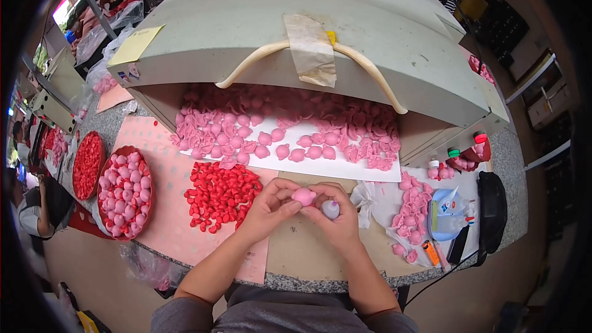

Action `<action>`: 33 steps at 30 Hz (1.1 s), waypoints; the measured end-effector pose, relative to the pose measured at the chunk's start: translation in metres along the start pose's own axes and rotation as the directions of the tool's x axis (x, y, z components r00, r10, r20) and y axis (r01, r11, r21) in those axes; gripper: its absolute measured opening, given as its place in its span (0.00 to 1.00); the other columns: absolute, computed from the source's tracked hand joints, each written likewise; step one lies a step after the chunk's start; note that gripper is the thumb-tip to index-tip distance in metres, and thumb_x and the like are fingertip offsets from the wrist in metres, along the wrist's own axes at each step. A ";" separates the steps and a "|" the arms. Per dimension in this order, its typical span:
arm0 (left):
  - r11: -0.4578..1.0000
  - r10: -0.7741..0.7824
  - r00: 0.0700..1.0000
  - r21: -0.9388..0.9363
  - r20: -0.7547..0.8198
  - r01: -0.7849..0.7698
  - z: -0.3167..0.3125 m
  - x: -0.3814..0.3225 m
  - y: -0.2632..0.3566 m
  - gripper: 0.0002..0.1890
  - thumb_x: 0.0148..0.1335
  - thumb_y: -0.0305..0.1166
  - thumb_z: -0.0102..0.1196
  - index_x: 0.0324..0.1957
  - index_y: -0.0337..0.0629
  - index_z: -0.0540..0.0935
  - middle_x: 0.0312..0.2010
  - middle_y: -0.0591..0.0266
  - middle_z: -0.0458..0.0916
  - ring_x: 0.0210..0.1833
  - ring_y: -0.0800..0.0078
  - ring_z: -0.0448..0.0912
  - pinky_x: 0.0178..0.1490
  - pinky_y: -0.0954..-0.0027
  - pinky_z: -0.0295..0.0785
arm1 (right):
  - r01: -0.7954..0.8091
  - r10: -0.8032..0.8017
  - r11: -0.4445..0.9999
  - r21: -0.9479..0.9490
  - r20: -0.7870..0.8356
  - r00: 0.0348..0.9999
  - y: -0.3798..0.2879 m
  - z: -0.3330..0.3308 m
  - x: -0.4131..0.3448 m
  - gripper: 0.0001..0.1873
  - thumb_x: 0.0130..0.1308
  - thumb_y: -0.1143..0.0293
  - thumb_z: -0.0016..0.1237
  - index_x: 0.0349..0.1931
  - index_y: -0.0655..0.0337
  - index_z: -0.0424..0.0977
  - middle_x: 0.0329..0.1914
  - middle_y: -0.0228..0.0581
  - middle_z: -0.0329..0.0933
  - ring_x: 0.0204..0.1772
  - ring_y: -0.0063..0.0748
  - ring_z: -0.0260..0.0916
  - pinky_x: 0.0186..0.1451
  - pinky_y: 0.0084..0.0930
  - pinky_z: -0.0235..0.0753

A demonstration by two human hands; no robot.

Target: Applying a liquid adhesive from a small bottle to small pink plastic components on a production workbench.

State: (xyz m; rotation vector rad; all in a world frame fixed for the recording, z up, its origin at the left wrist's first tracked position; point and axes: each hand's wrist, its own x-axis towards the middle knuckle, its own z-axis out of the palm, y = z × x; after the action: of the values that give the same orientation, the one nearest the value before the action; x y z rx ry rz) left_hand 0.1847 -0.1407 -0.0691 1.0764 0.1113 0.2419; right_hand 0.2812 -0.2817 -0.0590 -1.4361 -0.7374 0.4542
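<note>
Before my chest, my left hand [274, 203] grips a small round pink piece [304, 196] with nubs at its sides between thumb and fingers. My right hand [341, 219] also has fingertips at the piece, while a small translucent bottle [330, 209] sits in its grasp. A bit of red shows just under the pink piece; what it belongs to is mostly hidden. Left of my left hand lies a heap of small glossy red parts [222, 194] on pink paper [162, 222]. Beyond both hands, more pink balls [298, 155] and thin pink shells rest on a white sheet [277, 164].
A grey metal hood [222, 23] with a taped cord overhangs the sheet. Red baskets hold pink pieces [122, 194] and red parts [88, 166] at left. At right are pink shells [411, 212], a blue dish [446, 236] with bottles, an orange lighter [430, 253] and a black case [490, 217].
</note>
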 end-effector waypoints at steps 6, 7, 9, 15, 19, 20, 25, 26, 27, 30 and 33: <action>1.000 0.014 0.997 -0.020 0.079 -0.013 -0.012 0.002 -0.009 0.15 0.62 0.26 0.51 0.50 0.41 0.66 0.48 0.61 0.74 0.53 0.76 0.71 0.55 0.73 0.65 | 0.009 -0.006 0.997 -0.071 0.041 0.999 -0.011 0.001 0.003 0.17 0.51 0.75 0.59 0.43 0.62 0.73 0.45 0.38 0.68 0.47 0.30 0.70 0.49 0.24 0.71; 1.000 0.012 0.997 -0.019 0.082 -0.010 -0.010 0.002 -0.008 0.15 0.62 0.26 0.51 0.50 0.41 0.66 0.48 0.61 0.74 0.53 0.76 0.71 0.55 0.73 0.65 | 0.008 -0.006 0.998 -0.070 0.037 0.999 -0.008 0.001 0.002 0.17 0.51 0.75 0.59 0.43 0.62 0.73 0.45 0.38 0.68 0.47 0.30 0.70 0.49 0.24 0.71; 0.989 -0.030 0.999 -0.143 0.038 0.035 -0.005 0.004 -0.007 0.17 0.62 0.27 0.52 0.52 0.41 0.66 0.48 0.62 0.74 0.53 0.76 0.71 0.56 0.73 0.64 | 0.083 -0.086 0.993 -0.082 -0.037 0.996 0.003 0.003 0.002 0.17 0.52 0.80 0.57 0.43 0.64 0.72 0.47 0.36 0.64 0.44 0.24 0.69 0.45 0.18 0.71; 1.000 0.001 0.999 0.003 -0.032 -0.001 -0.004 0.003 -0.011 0.18 0.62 0.29 0.52 0.55 0.40 0.69 0.48 0.62 0.74 0.53 0.76 0.71 0.57 0.73 0.64 | 0.123 -0.128 0.974 -0.192 -0.018 0.992 0.002 0.002 0.002 0.17 0.53 0.78 0.56 0.45 0.64 0.72 0.47 0.36 0.63 0.44 0.25 0.69 0.45 0.19 0.72; 1.000 -0.013 0.997 -0.014 -0.076 0.012 -0.002 0.002 -0.017 0.18 0.62 0.30 0.52 0.54 0.39 0.70 0.48 0.63 0.74 0.53 0.76 0.70 0.57 0.73 0.64 | 0.094 -0.100 0.989 -0.117 -0.041 0.994 -0.001 0.004 0.002 0.16 0.53 0.78 0.57 0.44 0.64 0.73 0.46 0.36 0.64 0.44 0.25 0.69 0.44 0.20 0.73; 1.000 -0.003 0.997 -0.022 -0.080 0.002 -0.002 0.002 -0.020 0.18 0.63 0.29 0.52 0.54 0.39 0.70 0.49 0.63 0.74 0.53 0.76 0.70 0.57 0.73 0.64 | 0.108 -0.117 0.978 -0.177 -0.041 0.992 -0.001 0.003 0.001 0.16 0.53 0.77 0.57 0.44 0.64 0.73 0.46 0.37 0.64 0.44 0.26 0.70 0.43 0.21 0.73; 0.998 0.037 0.997 -0.045 -0.065 -0.040 -0.001 0.001 -0.023 0.17 0.63 0.29 0.51 0.54 0.39 0.70 0.48 0.63 0.74 0.53 0.76 0.71 0.56 0.73 0.64 | 0.166 -0.193 0.939 -0.300 -0.061 0.979 -0.005 0.005 0.001 0.16 0.52 0.75 0.58 0.43 0.63 0.74 0.43 0.40 0.66 0.43 0.30 0.70 0.42 0.23 0.74; 0.998 0.045 0.996 -0.048 -0.072 -0.048 -0.001 0.001 -0.023 0.17 0.63 0.29 0.51 0.54 0.38 0.69 0.48 0.63 0.74 0.52 0.76 0.71 0.56 0.74 0.64 | 0.158 -0.188 0.944 -0.290 -0.078 0.979 -0.005 0.006 0.001 0.16 0.51 0.73 0.58 0.43 0.61 0.74 0.42 0.40 0.67 0.43 0.34 0.71 0.43 0.25 0.73; 0.997 0.053 0.995 -0.051 -0.081 -0.057 -0.001 0.001 -0.023 0.17 0.63 0.29 0.51 0.54 0.38 0.69 0.48 0.64 0.74 0.52 0.77 0.71 0.56 0.74 0.64 | 0.151 -0.184 0.948 -0.280 -0.094 0.979 -0.005 0.006 0.001 0.17 0.51 0.72 0.59 0.43 0.59 0.75 0.41 0.40 0.68 0.43 0.37 0.71 0.43 0.27 0.73; 0.997 0.058 0.995 -0.051 -0.085 -0.063 0.002 0.001 -0.021 0.16 0.63 0.29 0.51 0.53 0.38 0.70 0.47 0.64 0.74 0.52 0.77 0.71 0.55 0.74 0.65 | 0.156 -0.191 0.945 -0.288 -0.098 0.977 -0.007 0.007 0.001 0.16 0.51 0.72 0.58 0.42 0.59 0.75 0.41 0.40 0.69 0.43 0.37 0.71 0.43 0.27 0.73; 0.998 0.049 0.995 -0.046 -0.092 -0.053 0.001 0.001 -0.022 0.16 0.63 0.29 0.51 0.53 0.38 0.70 0.47 0.64 0.74 0.51 0.77 0.71 0.54 0.74 0.66 | 0.179 -0.219 0.933 -0.313 -0.098 0.971 -0.005 0.007 0.001 0.16 0.51 0.73 0.58 0.42 0.59 0.75 0.41 0.40 0.69 0.43 0.37 0.71 0.43 0.27 0.73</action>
State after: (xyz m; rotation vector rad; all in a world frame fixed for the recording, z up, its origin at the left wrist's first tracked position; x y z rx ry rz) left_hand 0.1888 -0.1513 -0.0880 1.0210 0.1590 0.3385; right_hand 0.2768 -0.2765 -0.0535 -1.6383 -0.8626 0.0882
